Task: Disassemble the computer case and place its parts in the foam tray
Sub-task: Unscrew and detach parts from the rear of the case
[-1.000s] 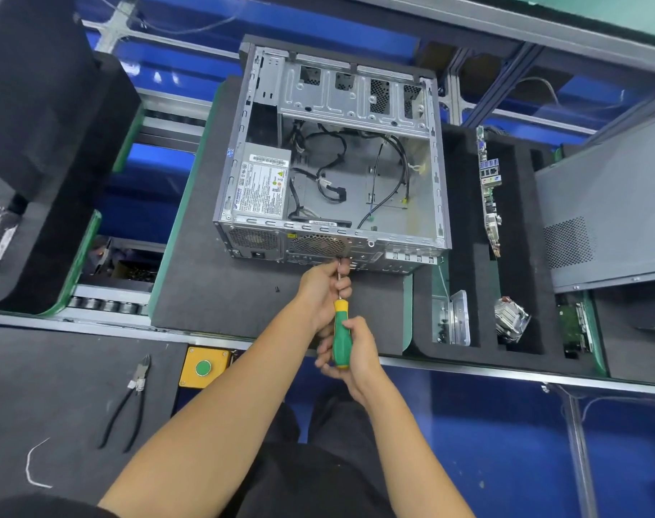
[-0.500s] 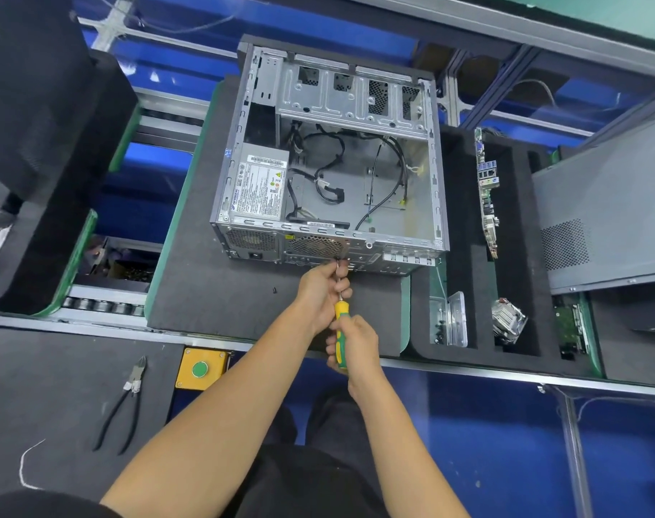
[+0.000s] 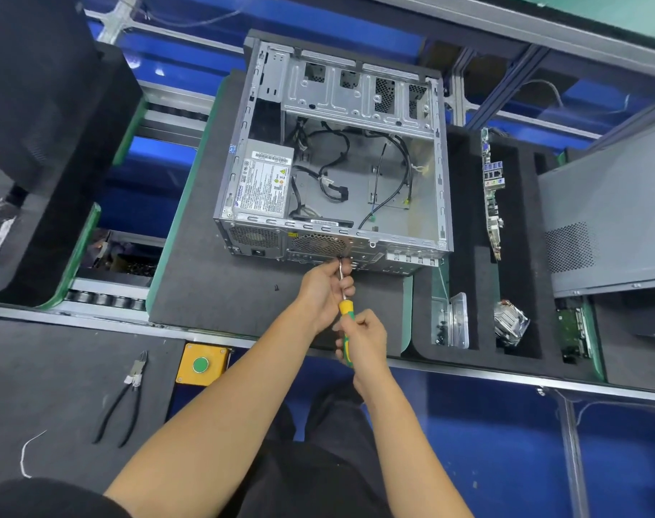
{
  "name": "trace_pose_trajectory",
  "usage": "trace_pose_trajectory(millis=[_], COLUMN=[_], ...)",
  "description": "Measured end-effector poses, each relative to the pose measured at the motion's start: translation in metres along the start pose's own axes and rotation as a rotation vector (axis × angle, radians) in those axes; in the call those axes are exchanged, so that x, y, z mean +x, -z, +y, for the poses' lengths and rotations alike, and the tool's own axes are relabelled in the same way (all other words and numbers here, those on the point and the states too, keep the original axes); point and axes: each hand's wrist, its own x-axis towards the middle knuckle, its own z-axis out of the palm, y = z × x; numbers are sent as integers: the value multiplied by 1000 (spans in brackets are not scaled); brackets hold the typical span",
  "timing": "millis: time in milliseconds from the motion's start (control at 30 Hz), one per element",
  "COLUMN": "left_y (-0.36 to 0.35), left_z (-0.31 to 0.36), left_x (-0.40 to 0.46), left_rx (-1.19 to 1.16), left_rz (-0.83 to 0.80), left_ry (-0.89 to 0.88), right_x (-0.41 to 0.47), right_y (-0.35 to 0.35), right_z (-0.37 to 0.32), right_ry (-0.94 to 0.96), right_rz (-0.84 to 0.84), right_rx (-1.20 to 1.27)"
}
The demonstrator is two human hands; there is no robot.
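Screwdriver point(image 3: 344, 318): yellow-and-green handle, bare steel shaft. Right hand point(image 3: 364, 340) has its fingers curled round the handle; left hand point(image 3: 324, 291) pinches the shaft between thumb and fingertips just short of the tip. Long axis runs from the person toward the case, nearly level with the mat; the tip points away from the person and meets the near panel just under the round fan grille.

Computer case point(image 3: 329, 158): bare metal chassis, side panel off, open side up, lying on a dark foam mat point(image 3: 214, 278). Contents: power supply point(image 3: 262, 183) in the near-left corner, label upward; loose black cables point(image 3: 333, 181) across the floor; drive cage along the far edge.

Loose screw point(image 3: 276, 288): on the mat, left of the left hand, apart from it.

Foam tray point(image 3: 464, 256): black, slotted, right of the case. Contents: motherboard point(image 3: 492, 192) on edge in a long slot; clear plastic box point(image 3: 454, 321) in the near-left slot; heatsink point(image 3: 510, 321) in the next slot; green circuit board point(image 3: 574, 332) in the far-right slot.

Pliers point(image 3: 126, 398): black-handled, on the near-left bench.
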Motion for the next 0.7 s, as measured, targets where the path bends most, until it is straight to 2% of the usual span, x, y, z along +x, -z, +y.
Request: trace_pose_trajectory(millis=[100, 200, 300, 433, 500, 600, 700], left_y=[1, 2, -1, 2, 4, 4, 3], left_z=[2, 3, 3, 6, 7, 6, 5], left_x=[0, 1, 1, 0, 0, 2, 3], left_rx=[1, -11, 33, 123, 119, 54, -2], left_rz=[0, 6, 14, 9, -10, -13, -14], left_ry=[26, 50, 38, 18, 28, 55, 72], right_x=[-4, -4, -3, -3, -2, 1, -2], right_y=[-2, 3, 3, -10, -13, -9, -5], right_z=[-2, -2, -6, -1, 4, -1, -1], right_ry=[-139, -223, -190, 82, 148, 125, -60], right_rz=[-157, -228, -222, -59, 13, -73, -201], right_rx=[-67, 35, 94, -136, -205, -157, -64])
